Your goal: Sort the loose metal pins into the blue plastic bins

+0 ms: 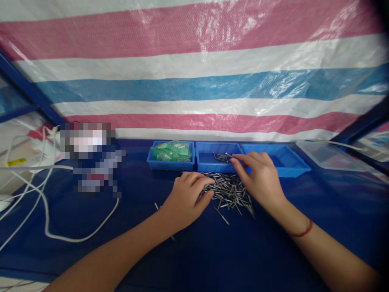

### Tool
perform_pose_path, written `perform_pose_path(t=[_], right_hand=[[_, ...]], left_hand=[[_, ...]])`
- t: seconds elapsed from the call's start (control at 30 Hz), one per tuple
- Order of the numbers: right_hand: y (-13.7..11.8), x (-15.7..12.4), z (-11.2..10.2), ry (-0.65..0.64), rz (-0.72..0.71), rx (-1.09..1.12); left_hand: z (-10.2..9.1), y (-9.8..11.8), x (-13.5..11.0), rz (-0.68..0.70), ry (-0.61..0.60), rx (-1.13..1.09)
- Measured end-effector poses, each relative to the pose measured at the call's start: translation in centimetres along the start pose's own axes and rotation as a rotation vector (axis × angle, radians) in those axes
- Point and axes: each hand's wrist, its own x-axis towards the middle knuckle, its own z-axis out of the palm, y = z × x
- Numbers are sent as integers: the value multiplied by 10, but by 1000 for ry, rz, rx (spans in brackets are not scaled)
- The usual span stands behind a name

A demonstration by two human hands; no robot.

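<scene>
A pile of thin metal pins point(229, 192) lies on the blue table cover point(212, 251) in front of three blue trays. My left hand point(185, 198) rests at the pile's left edge, fingers curled and pinched against several pins. My right hand point(258, 176) reaches over the pile to the middle blue tray point(217, 156), fingers together at its front rim, next to a few pins point(221, 157) lying in that tray. What the right fingertips hold is too small to make out. A red cord circles my right wrist.
The left blue tray point(171, 155) holds green packets; the right blue tray point(278, 160) looks empty. A clear plastic lid point(330, 156) lies at far right. White cables point(45, 211) loop at left beside a blurred object. A striped tarp hangs behind.
</scene>
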Motion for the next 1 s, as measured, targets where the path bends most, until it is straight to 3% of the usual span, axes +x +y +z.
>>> perform_pose_path(t=[0.1, 0.27, 0.53, 1.0], right_hand=[[4, 0, 3, -19, 18, -62], [-15, -5, -4, -77, -13, 65], [-41, -16, -7, -180, -66, 198], [-43, -18, -7, -211, -127, 258]], left_hand=[[2, 1, -3, 87, -118, 101], [8, 0, -5, 169, -200, 226], [16, -4, -5, 218, -147, 340], [22, -13, -2, 324, -150, 279]])
